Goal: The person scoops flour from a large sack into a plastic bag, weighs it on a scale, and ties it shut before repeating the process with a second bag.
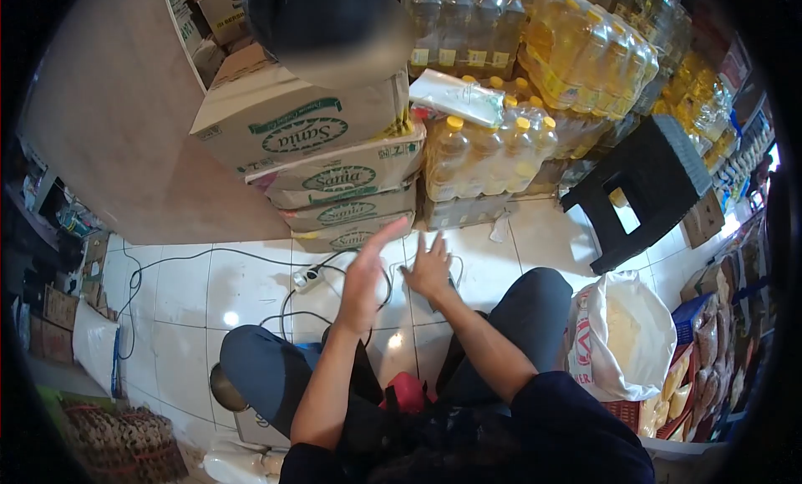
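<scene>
My left hand (364, 285) is raised over the tiled floor with its fingers stretched out, and nothing shows in it. Beside it, my right hand (429, 270) reaches forward with fingers spread, its palm facing down. A dark thin edge shows by the right hand, too hidden to name. Behind the left hand a white power strip (307, 277) lies on the floor, with a black cable (219, 250) looping around it. In front of both hands stands a stack of Sania cartons (334, 176). Shrink-wrapped bottles of yellow oil (480, 154) stand to its right.
A black plastic stool (639, 191) leans at the right. Near my right knee is an open white sack (625, 333) of pale contents, beside a red basket (622, 413) with filled bags. A dark rounded object (326, 20) covers the cartons' top. Egg trays (125, 442) lie lower left.
</scene>
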The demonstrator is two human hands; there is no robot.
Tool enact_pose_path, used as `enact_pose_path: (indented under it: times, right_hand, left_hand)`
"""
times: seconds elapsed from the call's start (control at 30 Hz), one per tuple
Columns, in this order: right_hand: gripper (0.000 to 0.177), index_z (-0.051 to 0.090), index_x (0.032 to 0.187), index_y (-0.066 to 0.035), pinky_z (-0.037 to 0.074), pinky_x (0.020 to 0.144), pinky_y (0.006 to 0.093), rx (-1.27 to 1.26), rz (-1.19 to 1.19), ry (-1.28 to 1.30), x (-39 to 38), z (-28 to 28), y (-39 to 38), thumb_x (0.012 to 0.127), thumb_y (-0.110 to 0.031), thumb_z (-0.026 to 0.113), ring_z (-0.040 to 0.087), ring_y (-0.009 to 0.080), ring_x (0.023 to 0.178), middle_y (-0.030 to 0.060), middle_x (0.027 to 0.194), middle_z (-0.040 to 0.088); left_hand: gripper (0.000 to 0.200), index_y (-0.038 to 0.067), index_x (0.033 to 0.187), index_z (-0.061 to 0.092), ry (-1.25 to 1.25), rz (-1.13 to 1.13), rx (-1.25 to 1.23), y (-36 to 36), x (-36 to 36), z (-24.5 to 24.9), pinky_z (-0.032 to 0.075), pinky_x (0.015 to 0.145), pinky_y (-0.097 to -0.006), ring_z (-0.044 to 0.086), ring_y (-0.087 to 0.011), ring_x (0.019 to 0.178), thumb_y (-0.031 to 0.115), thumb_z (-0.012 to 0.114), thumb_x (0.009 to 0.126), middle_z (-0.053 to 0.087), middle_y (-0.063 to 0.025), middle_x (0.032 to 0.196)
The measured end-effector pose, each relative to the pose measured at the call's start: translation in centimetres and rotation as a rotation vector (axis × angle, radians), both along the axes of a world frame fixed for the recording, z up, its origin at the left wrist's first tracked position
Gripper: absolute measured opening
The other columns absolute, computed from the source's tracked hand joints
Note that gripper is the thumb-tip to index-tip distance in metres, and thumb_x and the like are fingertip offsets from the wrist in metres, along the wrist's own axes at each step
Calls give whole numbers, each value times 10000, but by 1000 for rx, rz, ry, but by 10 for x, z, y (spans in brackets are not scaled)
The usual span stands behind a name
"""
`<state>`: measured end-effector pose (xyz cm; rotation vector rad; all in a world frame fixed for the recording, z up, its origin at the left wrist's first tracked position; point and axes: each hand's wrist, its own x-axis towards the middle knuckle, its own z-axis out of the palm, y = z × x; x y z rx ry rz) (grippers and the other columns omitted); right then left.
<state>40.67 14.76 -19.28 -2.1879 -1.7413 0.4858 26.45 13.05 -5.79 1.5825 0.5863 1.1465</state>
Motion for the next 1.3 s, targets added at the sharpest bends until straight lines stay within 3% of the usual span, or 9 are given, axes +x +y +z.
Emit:
enact_pose_path:
  times: [0.1,0.2,0.27,0.5,0.73,0.77,0.87,1.1,1.3]
  right_hand:
    - [866,250,1421,-21,212,1109,442,590,586,315,-17,-10,0,725,-250,710,158,422,1377,257,1451,250]
    - [857,296,1400,-18,230,1101,440,518,556,365,0,86,-12,683,-144,747,218,375,1372,226,1439,298]
    - [769,361,1361,-23,293,1067,422,678,474,347,31,130,-3,698,-97,744,369,322,1301,178,1378,411]
    - [302,606,1084,-4,493,774,330,945,239,326,111,243,143,814,-135,645,653,235,843,148,907,672]
    - [382,681,952,-18,500,782,430,339,340,-447,123,227,266,854,-364,553,639,376,847,210,918,665]
    - [537,611,1154,-58,382,965,505,174,176,-459,109,229,267,823,-481,600,465,374,1206,192,1220,567]
    - [546,580,1198,-71,236,1049,542,87,-30,-535,91,215,263,828,-471,603,261,348,1349,140,1314,512]
    - [388,654,1070,-68,294,1029,486,248,-48,-608,97,212,265,769,-311,673,362,348,1290,150,1238,572]
    - [290,718,900,-79,460,869,442,350,-174,-215,118,247,260,724,-310,714,600,341,1027,185,1026,659]
  left_hand:
    - [482,27,1317,437,375,284,393,7,5,-62,257,1080,-404,357,-370,1297,185,538,873,380,-232,1390]
    - [549,38,1329,414,425,569,-11,29,-7,-163,312,1053,-413,366,-416,1270,219,590,842,324,-258,1410]
    - [587,51,1334,410,878,616,-394,29,-22,-188,337,1040,-429,369,-427,1260,249,618,822,341,-280,1386]
    - [573,145,1297,481,980,377,-184,20,-3,-197,329,993,-524,360,-367,1268,391,591,791,398,-236,1354]
    - [549,143,1250,520,951,375,-201,21,-4,-198,311,991,-572,407,-386,1220,416,609,783,435,-215,1317]
    - [585,140,1285,477,937,377,-210,21,-3,-192,306,993,-577,403,-390,1224,420,611,789,428,-221,1324]
    - [722,107,1378,332,880,364,-222,23,-8,-179,301,999,-574,395,-406,1231,413,628,795,414,-245,1331]
    - [744,66,1379,323,756,402,-151,25,-4,-168,327,993,-519,431,-407,1199,380,647,788,449,-261,1282]
    - [750,62,1387,306,781,429,-125,24,-3,-166,344,972,-518,456,-396,1169,372,642,792,464,-254,1249]
